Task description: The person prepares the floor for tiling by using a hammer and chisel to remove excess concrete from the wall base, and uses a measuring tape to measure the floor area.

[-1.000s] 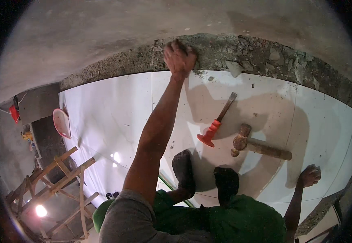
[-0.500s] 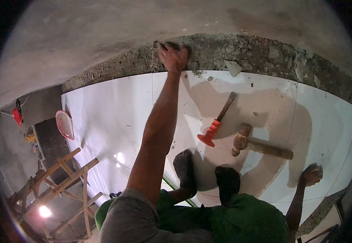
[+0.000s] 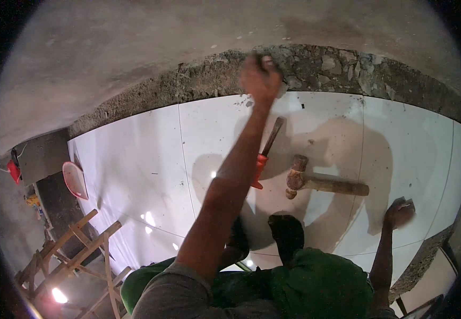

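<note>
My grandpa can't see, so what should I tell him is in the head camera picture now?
A person's blurred left hand reaches to a strip of rubble between a wall and white tiles. A hammer and red-handled chisel lie on the tiles; the right hand is off to the right.

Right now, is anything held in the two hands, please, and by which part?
The right hand seems to hold a small grey piece, gripped part unclear. The left hand is too blurred to tell.
</note>
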The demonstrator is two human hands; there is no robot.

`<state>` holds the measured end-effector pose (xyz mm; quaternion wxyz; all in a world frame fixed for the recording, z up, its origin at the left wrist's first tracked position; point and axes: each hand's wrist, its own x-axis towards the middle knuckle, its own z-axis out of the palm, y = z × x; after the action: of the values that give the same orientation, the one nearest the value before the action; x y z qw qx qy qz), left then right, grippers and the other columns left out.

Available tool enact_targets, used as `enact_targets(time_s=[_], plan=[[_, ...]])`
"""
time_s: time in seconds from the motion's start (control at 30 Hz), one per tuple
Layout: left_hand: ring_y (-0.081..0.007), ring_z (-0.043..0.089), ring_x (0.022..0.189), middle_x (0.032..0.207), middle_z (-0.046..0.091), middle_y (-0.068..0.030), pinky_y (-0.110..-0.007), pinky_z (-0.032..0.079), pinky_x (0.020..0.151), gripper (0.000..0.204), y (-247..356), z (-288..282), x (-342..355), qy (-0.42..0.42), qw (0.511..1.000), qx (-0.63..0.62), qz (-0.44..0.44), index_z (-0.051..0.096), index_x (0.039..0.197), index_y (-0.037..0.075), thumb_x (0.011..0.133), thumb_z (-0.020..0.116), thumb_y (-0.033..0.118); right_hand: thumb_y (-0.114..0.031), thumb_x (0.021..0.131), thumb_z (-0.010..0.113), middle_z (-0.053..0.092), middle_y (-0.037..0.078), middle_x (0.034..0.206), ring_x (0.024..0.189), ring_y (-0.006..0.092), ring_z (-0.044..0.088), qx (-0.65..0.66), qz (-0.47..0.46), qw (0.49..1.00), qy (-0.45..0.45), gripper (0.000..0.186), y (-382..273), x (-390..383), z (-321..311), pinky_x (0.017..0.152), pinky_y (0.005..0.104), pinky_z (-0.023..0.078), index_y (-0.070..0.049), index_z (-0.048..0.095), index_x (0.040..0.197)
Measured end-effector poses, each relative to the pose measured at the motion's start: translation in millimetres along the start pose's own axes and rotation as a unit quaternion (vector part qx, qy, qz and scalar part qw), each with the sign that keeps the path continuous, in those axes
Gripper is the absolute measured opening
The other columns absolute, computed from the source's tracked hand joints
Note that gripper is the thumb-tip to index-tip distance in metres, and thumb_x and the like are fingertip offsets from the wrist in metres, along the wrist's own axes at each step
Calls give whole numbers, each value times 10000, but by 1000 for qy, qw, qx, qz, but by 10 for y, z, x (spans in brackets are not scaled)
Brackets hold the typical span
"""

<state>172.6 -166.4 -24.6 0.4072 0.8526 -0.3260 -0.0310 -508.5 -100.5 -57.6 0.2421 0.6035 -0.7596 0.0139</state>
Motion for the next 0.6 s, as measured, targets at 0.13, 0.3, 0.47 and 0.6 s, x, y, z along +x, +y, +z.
enact_targets(time_s=[0.13,0.3,0.47,0.6], plan=[[-528,507,1246,1300,592,-305,-598,336,1118,568,786,614,-254,-78,997,24,3,526,1408,-36,996,569,353,-538,1034,429,534,241,1346,1208,442,546,45,46,994,-84,595,-108,28,-268,932,595,506,-83,568,1391],[-385,522,1206,1299,548,-222,-510,389,1072,468,1081,454,-802,114,985,-86,99,534,1355,-50,1011,595,261,-435,1023,540,598,196,1312,1233,423,552,89,73,992,-46,483,-131,-11,-330,1032,573,469,-55,605,1315],[-430,366,1466,1556,403,-298,-548,241,1237,837,61,-265,-820,151,985,60,-52,381,1527,-87,1034,501,580,-403,994,575,559,221,1353,1296,440,503,58,56,994,-68,483,-311,109,-511,1039,575,453,-41,574,1313],[-454,363,1453,1525,418,-324,-592,251,1209,834,288,198,-777,15,998,-14,-53,386,1520,-91,1036,485,580,-347,966,612,537,220,1346,1312,431,477,84,51,994,-54,452,-333,151,-633,1039,574,435,-49,559,1302]])
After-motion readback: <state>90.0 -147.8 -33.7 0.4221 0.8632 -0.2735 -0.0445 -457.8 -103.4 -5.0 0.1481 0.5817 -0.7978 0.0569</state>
